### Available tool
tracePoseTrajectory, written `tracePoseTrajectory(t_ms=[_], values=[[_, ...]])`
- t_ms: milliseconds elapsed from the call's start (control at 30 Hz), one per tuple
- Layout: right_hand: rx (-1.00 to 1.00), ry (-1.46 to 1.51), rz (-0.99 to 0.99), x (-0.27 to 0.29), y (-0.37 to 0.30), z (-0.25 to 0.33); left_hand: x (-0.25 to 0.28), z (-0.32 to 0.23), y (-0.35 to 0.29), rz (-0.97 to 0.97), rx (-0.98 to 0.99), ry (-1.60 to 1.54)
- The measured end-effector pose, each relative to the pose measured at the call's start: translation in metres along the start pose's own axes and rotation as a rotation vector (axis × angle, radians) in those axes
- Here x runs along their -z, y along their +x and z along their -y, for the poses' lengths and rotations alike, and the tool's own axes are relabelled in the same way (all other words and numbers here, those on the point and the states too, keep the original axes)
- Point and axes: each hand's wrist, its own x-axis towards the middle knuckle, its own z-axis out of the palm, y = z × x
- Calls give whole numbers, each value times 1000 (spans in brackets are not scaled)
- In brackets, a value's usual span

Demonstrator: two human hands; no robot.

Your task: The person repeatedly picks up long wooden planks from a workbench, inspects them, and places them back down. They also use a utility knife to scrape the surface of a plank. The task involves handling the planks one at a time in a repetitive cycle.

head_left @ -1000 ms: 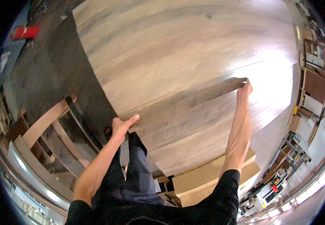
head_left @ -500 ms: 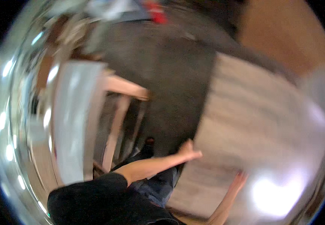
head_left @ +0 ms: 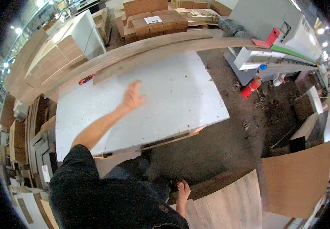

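left hand over the white table, fingers spread; wood-grain strip runs lengthwise left-to-right along its far side, right end toward the red bracket; right hand low, fingers curled, can't tell on what.

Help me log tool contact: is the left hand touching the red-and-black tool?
Apart. The head view shows a stretch of white tabletop between the left hand and the red-and-black tool.
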Motion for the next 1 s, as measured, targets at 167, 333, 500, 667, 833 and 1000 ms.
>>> tracePoseTrajectory(t_ms=[167, 333, 500, 667, 833, 1000], values=[[6, 58, 31, -49, 11, 28, 34, 98, 111, 98, -19, 335], [127, 26, 69, -123, 2, 80, 22, 162, 156, 221, 17, 351], [246, -174, 58, -177, 2, 161, 20, 200, 172, 292, 5, 284], [305, 22, 88, -197, 63, 252, 88, 155, 140, 350, -75, 34], [332, 456, 397, -228, 198, 342, 168, 122, 10, 233, -84, -154], [113, 842, 406, -317, 262, 422, 225, 123, -120, 248, 85, -61]])
